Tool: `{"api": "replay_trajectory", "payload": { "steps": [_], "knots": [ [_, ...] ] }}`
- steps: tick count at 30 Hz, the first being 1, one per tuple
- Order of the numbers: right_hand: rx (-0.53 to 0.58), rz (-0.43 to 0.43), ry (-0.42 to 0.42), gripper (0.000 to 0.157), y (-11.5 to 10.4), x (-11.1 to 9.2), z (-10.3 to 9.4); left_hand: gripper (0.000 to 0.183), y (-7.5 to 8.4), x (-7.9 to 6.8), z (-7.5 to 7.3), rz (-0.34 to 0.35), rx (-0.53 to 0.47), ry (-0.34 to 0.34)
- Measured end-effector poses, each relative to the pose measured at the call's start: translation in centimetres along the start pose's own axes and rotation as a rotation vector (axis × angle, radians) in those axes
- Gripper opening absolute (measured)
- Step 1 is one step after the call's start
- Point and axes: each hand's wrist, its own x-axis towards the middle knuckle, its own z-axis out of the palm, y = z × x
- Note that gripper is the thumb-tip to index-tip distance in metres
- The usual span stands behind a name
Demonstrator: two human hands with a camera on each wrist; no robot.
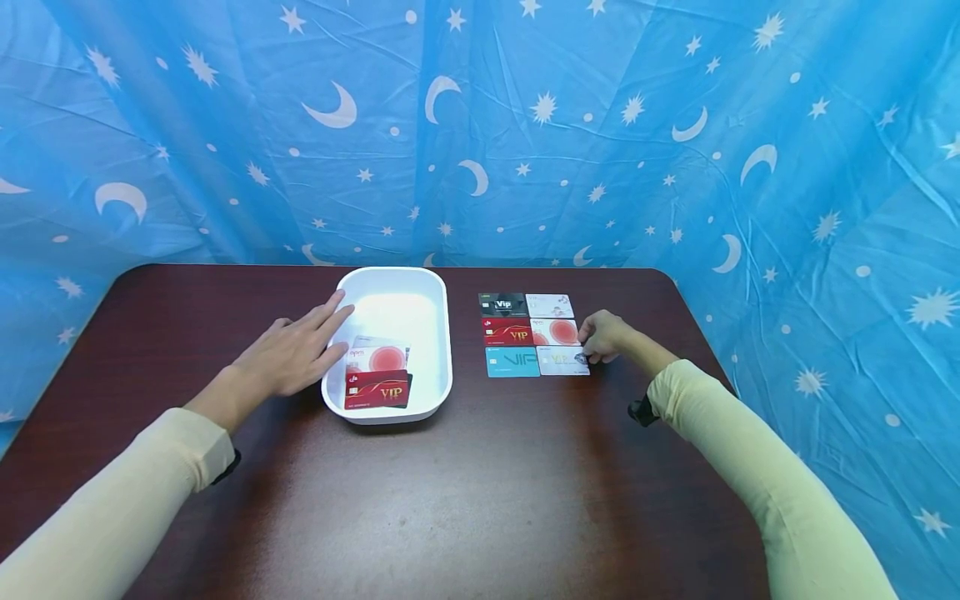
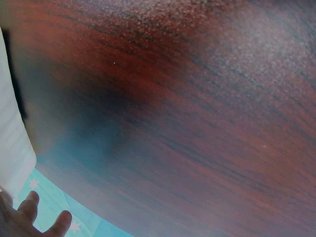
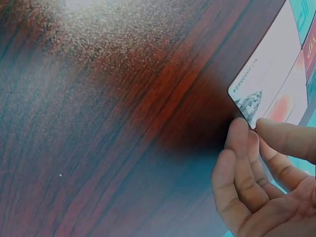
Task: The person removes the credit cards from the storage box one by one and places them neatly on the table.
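Note:
My left hand (image 1: pixel 300 350) lies with extended fingers over the left rim of a white plastic tray (image 1: pixel 438 333); its fingertips (image 2: pixel 60 222) show low in the left wrist view. Inside the tray are a red VIP card (image 1: pixel 371 390), a white card with a red circle (image 1: pixel 367 359) and others partly covered. To the right, cards lie in two columns. My right hand (image 1: pixel 606 336) pinches the right edge of the silver VIP card (image 1: pixel 558 361), at the corner near its diamond picture (image 3: pixel 250 102). Left of that card is a turquoise VIP card (image 1: pixel 512 362).
Above these lie a red VIP card (image 1: pixel 506 332), a red-circle card (image 1: pixel 553 332), a black Vip card (image 1: pixel 502 305) and a pale patterned card (image 1: pixel 549 305). The dark wooden table (image 1: pixel 480 500) meets a blue star-and-moon curtain (image 1: pixel 480 125) behind and at right.

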Motion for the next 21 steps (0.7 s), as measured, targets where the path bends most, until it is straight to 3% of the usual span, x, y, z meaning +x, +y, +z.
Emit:
{"api": "replay_trajectory", "payload": {
  "steps": [21],
  "knots": [
    [0.003, 0.037, 0.041, 0.032, -0.10, 0.48, 0.21, 0.076, -0.10, 0.06, 0.05, -0.007, 0.004, -0.007]
  ]
}}
